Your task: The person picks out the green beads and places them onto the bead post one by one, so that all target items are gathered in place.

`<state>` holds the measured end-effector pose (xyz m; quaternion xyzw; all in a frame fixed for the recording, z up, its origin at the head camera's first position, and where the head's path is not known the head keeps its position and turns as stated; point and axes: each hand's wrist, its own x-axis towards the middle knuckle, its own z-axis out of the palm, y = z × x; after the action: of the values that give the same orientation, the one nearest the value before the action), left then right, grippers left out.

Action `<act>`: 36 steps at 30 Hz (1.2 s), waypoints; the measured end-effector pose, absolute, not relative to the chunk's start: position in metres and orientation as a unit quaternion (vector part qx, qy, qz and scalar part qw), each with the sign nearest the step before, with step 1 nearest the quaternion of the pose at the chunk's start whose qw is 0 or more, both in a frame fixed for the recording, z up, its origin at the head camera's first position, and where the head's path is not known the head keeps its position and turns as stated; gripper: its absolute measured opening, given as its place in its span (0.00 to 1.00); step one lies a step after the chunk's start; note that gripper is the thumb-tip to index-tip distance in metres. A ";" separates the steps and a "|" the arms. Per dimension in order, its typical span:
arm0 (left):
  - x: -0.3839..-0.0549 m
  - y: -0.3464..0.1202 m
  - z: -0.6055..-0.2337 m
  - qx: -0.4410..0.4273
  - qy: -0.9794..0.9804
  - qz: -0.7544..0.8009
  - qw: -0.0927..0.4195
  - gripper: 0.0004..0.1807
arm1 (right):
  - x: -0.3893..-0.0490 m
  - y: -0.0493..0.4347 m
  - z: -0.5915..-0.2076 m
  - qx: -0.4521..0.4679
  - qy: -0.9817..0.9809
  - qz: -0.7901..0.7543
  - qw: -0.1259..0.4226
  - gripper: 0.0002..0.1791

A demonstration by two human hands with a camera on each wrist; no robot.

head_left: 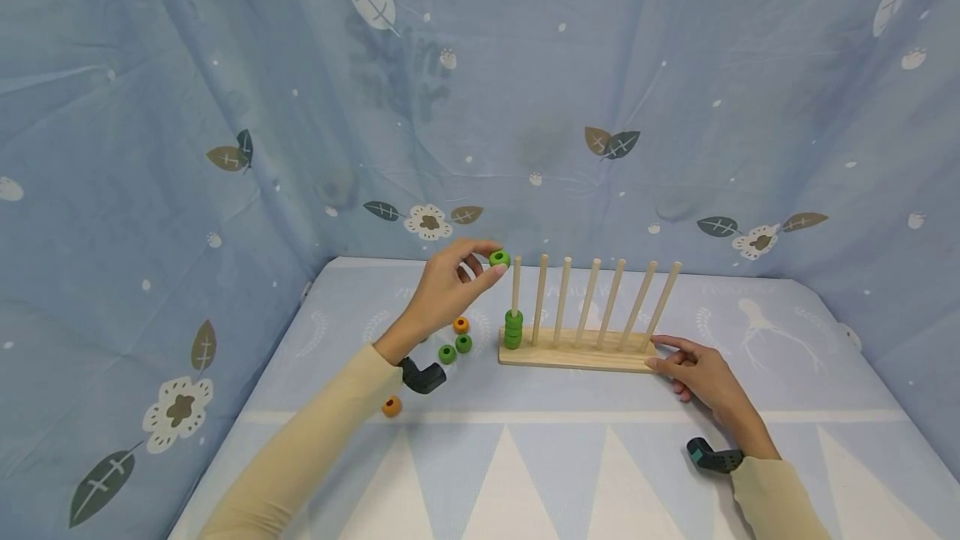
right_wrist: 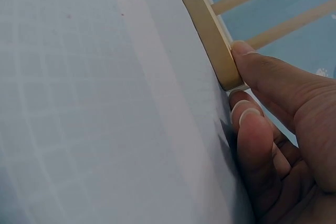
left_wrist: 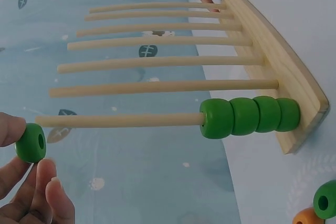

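Between thumb and fingers, my left hand [head_left: 448, 283] pinches a green bead [head_left: 499, 258]. That bead is beside the top of the leftmost peg [left_wrist: 121, 121] of a wooden peg rack, its hole showing in the left wrist view. Several green beads [left_wrist: 216, 118] are stacked at the foot of the same peg. The other pegs [head_left: 588, 302] are bare. At the rack's right end, my right hand [head_left: 701, 375] grips the wooden base [right_wrist: 214, 45], its thumb [right_wrist: 273, 74] on top and its other fingers curled at the end.
Left of the rack lie two loose green beads [head_left: 447, 354] and an orange bead [head_left: 461, 324]. Another orange bead [head_left: 392, 406] lies nearer, beside the left sleeve [head_left: 322, 432]. Patterned blue cloth [head_left: 525, 107] hangs behind the table [head_left: 570, 448].
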<state>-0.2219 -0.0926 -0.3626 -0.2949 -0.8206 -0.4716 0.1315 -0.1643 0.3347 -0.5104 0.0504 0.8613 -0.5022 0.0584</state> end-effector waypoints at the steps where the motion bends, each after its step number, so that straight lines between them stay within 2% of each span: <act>1: -0.222 -0.092 -0.362 -0.296 -0.819 -0.473 0.133 0.18 | -0.164 0.335 -0.510 0.051 0.862 -0.502 0.058 0.39; 21: -0.225 -0.079 -0.355 -0.318 -0.800 -0.487 0.149 0.19 | -0.164 0.335 -0.513 0.055 0.859 -0.507 0.057 0.39; 36: -0.228 -0.074 -0.356 -0.335 -0.802 -0.474 0.143 0.18 | -0.165 0.335 -0.512 0.055 0.854 -0.514 0.060 0.38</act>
<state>-0.2285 -0.0741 -0.3562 -0.3349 -0.8015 -0.4742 0.1433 -0.1648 0.3348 -0.5118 0.0549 0.8540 -0.5139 0.0600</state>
